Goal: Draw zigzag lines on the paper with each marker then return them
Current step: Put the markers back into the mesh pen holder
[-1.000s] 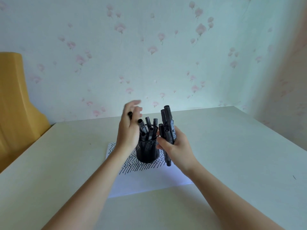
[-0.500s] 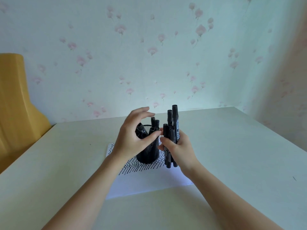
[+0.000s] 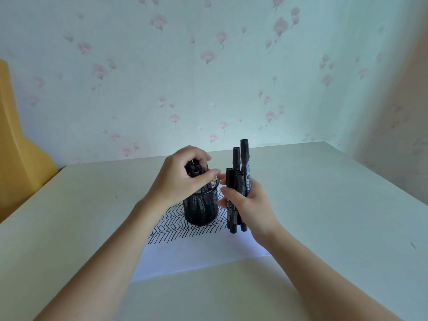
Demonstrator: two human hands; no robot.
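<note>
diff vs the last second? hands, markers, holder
The left hand came down from open above the mesh holder and now curls its fingers round the marker tops inside. The right hand kept gripping its bundle of markers beside the holder, barely shifted. Holder and zigzag paper stayed put.
</note>
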